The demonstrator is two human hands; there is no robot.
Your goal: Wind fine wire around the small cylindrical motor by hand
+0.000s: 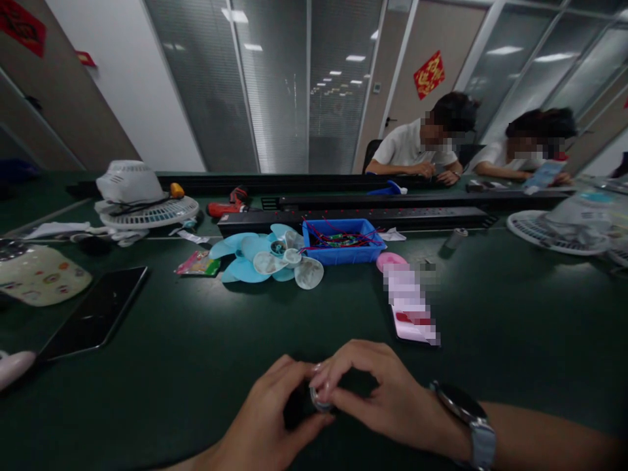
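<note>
Through the head feed I find a small silvery round piece (321, 399) at the near side of the green table (171, 399), between the two hands. The left hand (275, 412) curves its thumb and index finger about it; the right hand (387, 392), narrow at the fingertips, pinches it from above. Fingers hide most of the piece, so I cannot identify it.

For clearance, I note the pink phone (415, 330) nearest the right hand, apart from it, and the black tablet (101, 311) well to the left. Green tabletop runs between the hands and the light-blue fan blades (245, 258).

I record one blue bin (346, 256), holding red and dark wires and green circuit boards; some wires overhang its rim. The blades sit just beside its left wall.

Farther back I see long black rails (353, 221), a red-and-black power drill (230, 204) and a white fan housing (132, 183). Two people in white tops sit across the table, before glazed partitions (275, 85).
</note>
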